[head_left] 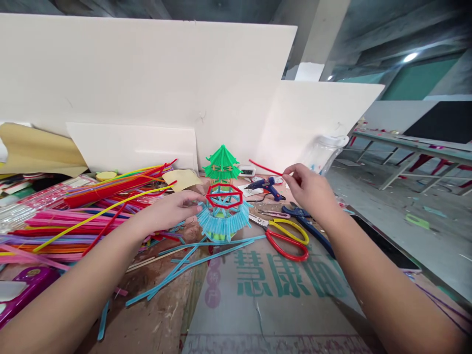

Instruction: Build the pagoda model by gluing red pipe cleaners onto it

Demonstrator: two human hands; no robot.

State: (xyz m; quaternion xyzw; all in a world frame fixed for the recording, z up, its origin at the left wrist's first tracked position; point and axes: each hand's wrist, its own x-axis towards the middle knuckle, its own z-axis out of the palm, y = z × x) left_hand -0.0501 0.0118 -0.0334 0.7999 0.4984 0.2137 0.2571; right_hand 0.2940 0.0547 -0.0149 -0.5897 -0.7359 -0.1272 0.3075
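A small pagoda model made of fuzzy pipe cleaners stands upright at the middle, with a green roof (pixel 222 163), a red hexagonal frame (pixel 224 205) and a light-blue lower tier (pixel 225 227). At its left side, the thumb and fingers of my left hand (pixel 179 209) grip the edge of the blue tier near the red frame. My right hand (pixel 306 189) is raised to the right of the model, apart from it. Between its thumb and fingertips it pinches a red pipe cleaner (pixel 263 167), which points left toward the green roof.
Bundles of coloured pipe cleaners (pixel 62 221) cover the left side. Loose blue strips (pixel 195 265) lie in front. Scissors (pixel 289 241), blue-handled pliers (pixel 313 228), a glue gun (pixel 266 187) and a phone (pixel 383 243) lie at the right. White boards (pixel 147 73) stand behind; a plastic jar (pixel 326 152) is back right.
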